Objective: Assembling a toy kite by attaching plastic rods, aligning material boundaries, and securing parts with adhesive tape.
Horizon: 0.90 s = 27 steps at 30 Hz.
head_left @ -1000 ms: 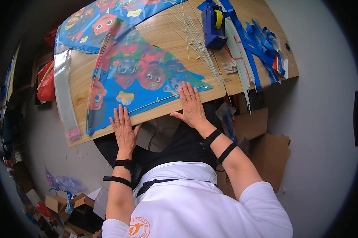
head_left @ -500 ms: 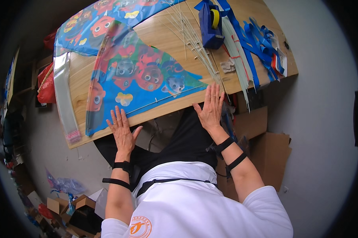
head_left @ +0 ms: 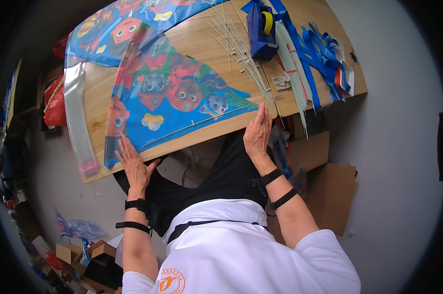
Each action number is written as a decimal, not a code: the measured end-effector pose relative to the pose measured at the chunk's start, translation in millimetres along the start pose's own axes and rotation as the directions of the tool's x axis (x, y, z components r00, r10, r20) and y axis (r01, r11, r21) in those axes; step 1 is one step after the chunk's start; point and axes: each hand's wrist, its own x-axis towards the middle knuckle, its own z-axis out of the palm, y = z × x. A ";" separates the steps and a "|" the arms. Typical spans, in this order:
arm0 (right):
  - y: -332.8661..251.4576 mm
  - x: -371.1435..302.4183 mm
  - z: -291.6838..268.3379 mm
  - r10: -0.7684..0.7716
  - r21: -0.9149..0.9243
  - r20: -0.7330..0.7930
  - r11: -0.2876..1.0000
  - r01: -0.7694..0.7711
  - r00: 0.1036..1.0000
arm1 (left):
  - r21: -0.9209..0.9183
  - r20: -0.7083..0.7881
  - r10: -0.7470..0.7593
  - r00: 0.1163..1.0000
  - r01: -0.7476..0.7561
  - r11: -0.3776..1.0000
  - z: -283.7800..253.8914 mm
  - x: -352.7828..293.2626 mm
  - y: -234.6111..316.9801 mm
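Observation:
A blue kite-like sheet (head_left: 177,105) printed with cartoon animals lies folded to a triangle on the wooden table (head_left: 101,169), its surface glossy. Along its near edge runs a thin white rod (head_left: 171,133) with a small connector partway. My left hand (head_left: 135,169) rests at the sheet's near left corner, fingers stretched out and thumb spread. At the right tip of the sheet is my right hand (head_left: 258,137), turned on its side with fingers straight and nothing visible in it. Its palm is partly hidden.
More printed sheets (head_left: 126,32) lie at the far left, beside a clear plastic sleeve (head_left: 80,117). Loose thin rods (head_left: 246,63), a blue tape dispenser (head_left: 261,36), tied pale rods (head_left: 294,66) and blue ribbon (head_left: 324,61) fill the right side. Cardboard (head_left: 331,196) stands below.
My left hand has slid left toward the sheet's corner. My right hand has turned from flat onto its side at the right tip. The sheet has hardly moved.

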 end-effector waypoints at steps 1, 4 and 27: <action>8.7 0.0 -3.2 -0.040 -0.061 0.037 0.997 0.042 0.999 | 0.000 -0.005 0.006 1.000 -0.006 1.000 0.4 -0.3 -3.0; 24.9 1.5 -9.7 -0.122 -0.108 0.127 0.985 0.136 0.984 | 0.031 0.009 -0.002 1.000 0.002 1.000 1.2 -0.5 -8.1; -37.1 7.7 -7.0 -0.514 -0.001 0.190 0.852 0.524 0.836 | 0.046 0.052 0.298 0.953 -0.300 0.953 -7.4 -0.3 33.8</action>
